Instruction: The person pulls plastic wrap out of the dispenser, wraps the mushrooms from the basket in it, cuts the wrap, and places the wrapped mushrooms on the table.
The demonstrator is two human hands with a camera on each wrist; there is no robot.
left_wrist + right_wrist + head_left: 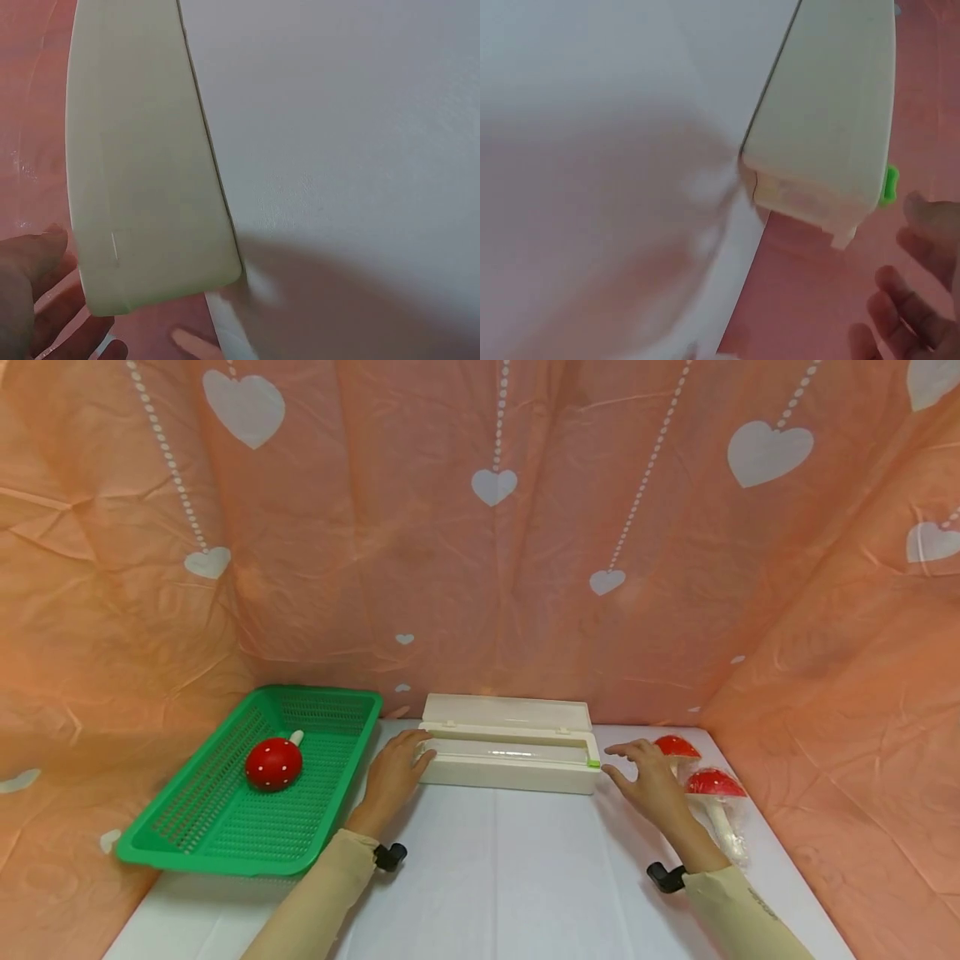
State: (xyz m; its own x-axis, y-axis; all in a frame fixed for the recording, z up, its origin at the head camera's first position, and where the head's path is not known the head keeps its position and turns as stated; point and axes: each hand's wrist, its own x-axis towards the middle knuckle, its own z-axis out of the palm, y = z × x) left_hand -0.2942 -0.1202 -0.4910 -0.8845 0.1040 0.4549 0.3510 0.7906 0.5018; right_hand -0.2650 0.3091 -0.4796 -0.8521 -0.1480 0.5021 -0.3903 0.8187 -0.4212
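Note:
A cream cling film dispenser (pixel 510 777) lies lengthwise on the table, its lid (pixel 506 712) raised at the back. Clear film on a roll (pixel 502 750) shows inside, and a green slide cutter (pixel 594 764) sits at the right end of the front edge. My left hand (pixel 395 774) is at the dispenser's left end, fingers spread loosely around the corner; whether it touches, I cannot tell. Off the right end, my right hand (pixel 651 782) hovers with loosely bent fingers and nothing in them. In the right wrist view its fingertips (pixel 889 279) stand apart from the box.
On the left stands a green plastic basket (pixel 345 777) holding a red toy mushroom (pixel 274 764) with white dots. Beyond my right hand lie two more mushrooms, one red-capped (pixel 677 747) and one in clear wrap (pixel 716 782). An orange cloth (pixel 480 610) encloses the table's back and sides.

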